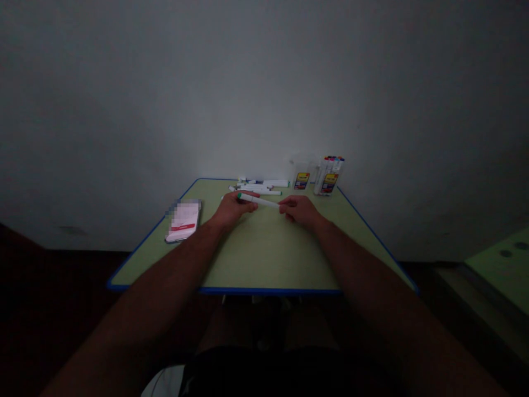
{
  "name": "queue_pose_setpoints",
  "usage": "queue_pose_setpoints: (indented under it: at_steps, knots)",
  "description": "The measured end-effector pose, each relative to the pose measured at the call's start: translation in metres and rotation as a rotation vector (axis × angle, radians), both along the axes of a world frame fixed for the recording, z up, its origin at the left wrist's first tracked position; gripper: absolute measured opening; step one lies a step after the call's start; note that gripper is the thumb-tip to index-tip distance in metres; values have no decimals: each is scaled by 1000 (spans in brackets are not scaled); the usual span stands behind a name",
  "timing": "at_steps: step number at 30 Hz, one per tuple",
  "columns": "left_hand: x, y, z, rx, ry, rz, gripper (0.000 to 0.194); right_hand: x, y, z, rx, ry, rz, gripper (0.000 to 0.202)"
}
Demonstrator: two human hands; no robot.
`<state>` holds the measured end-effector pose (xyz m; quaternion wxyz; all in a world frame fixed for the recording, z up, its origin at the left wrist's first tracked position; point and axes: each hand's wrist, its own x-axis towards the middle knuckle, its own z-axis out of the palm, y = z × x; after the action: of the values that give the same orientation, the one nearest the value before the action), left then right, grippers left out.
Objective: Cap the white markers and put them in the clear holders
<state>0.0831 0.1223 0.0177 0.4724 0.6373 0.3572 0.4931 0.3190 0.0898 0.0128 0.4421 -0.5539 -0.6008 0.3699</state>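
Between my two hands a white marker (pixel 264 202) with a green end is held level above the table. My left hand (pixel 232 209) grips it near the green end, thumb in front. At the other end, the fingertips of my right hand (pixel 301 209) pinch the marker's tip. Behind my left hand lies a loose pile of white markers (pixel 258 187), some with green ends; part of the pile is hidden by the hand.
The light green table (pixel 268 259) has a blue edge and stands against a wall. A phone (pixel 184 220) lies at the left. At the back right stand a clear plastic case (pixel 302 175) and another case of markers (pixel 329 179) with coloured ends.
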Motion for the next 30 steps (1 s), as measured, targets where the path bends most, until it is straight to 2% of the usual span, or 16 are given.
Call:
queue_pose_setpoints:
  at_steps: [4,8,12,19,27,30]
  knots:
    - [0,3,-2,24,-51,-4,33,-1,1,-1,-19,7,-14,16]
    - [-2,4,0,64,-153,-10,29,-1,1,-2,-8,1,-32,16]
    - [-2,2,4,99,-189,50,28,-1,0,-1,17,-15,-34,14]
    - [-1,4,0,136,17,80,34,-2,1,1,74,23,-15,13]
    - [0,2,-3,222,212,47,21,-14,-6,5,179,179,115,44]
    - [2,0,-3,278,288,45,18,-19,-6,5,202,208,124,44]
